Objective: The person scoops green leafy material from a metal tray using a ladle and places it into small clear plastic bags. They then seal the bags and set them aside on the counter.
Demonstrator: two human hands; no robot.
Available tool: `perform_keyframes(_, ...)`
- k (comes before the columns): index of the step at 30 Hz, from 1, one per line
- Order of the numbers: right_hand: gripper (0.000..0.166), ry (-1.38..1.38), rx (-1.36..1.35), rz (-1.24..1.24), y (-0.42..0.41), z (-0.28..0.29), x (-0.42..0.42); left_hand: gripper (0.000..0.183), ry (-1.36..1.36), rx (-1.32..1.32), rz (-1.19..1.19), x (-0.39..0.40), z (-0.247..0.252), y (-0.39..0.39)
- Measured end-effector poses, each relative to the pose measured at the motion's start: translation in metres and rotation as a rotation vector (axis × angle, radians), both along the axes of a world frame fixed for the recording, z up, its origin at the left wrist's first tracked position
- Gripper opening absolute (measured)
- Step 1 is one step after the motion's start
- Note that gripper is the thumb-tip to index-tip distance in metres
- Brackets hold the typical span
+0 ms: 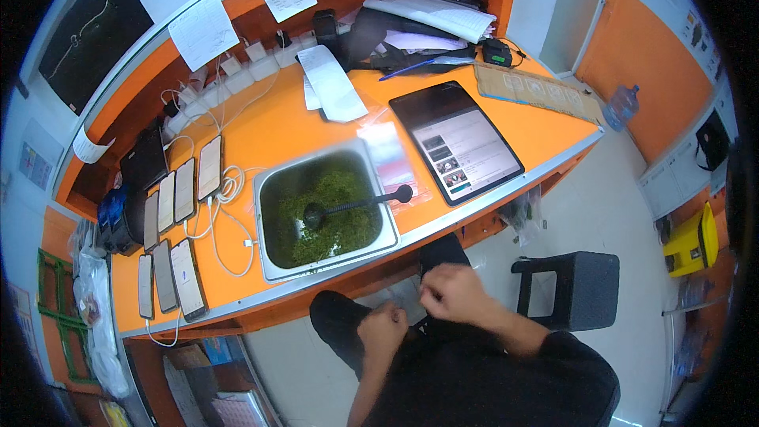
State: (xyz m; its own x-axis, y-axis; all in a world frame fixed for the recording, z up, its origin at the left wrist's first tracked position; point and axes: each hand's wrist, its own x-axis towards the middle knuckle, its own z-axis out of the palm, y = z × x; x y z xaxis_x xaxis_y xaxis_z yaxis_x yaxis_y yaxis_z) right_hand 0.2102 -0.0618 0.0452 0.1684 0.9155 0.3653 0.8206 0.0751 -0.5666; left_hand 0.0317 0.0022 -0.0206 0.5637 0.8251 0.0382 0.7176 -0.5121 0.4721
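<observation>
My left hand [384, 329] hangs over my lap with its fingers curled in, and I see nothing in it. Slightly higher and to the right is my right hand [453, 293], also curled and a little blurred, with no object visible in it. The two hands are apart, both in front of the desk's near edge. Nearest to them on the orange desk [296, 124] stands a steel pan [325, 273] holding wet green plant matter [347, 213]. A black ladle [356, 206] lies across it, its bowl in the green mass and its handle over the right rim.
Several phones [185, 190] with white cables [231, 187] lie at left. A lit tablet [459, 142] is right of the pan, beside plastic bags [388, 160]. Behind are paper slips [333, 83], power strips [240, 80] and a cardboard strip [536, 92]. A dark stool [584, 290] stands at right.
</observation>
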Motion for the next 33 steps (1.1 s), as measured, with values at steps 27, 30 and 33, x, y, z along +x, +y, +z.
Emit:
perform_keyframes(27, 0.041, -0.349, 0.338, -0.675, 0.011, 0.038, 0.080, 0.021, -0.022, -0.090, -0.300, -0.016, -0.018, 0.001)
perform_keyframes(30, 0.043, -0.429, 0.276, -0.668, 0.013, 0.054, 0.085, 0.021, -0.010, -0.079, -0.306, -0.017, -0.025, 0.002)
perform_keyframes(33, 0.043, -0.539, 0.184, -0.655, 0.018, 0.060, 0.082, 0.020, -0.019, -0.072, -0.301, -0.020, -0.027, 0.002)
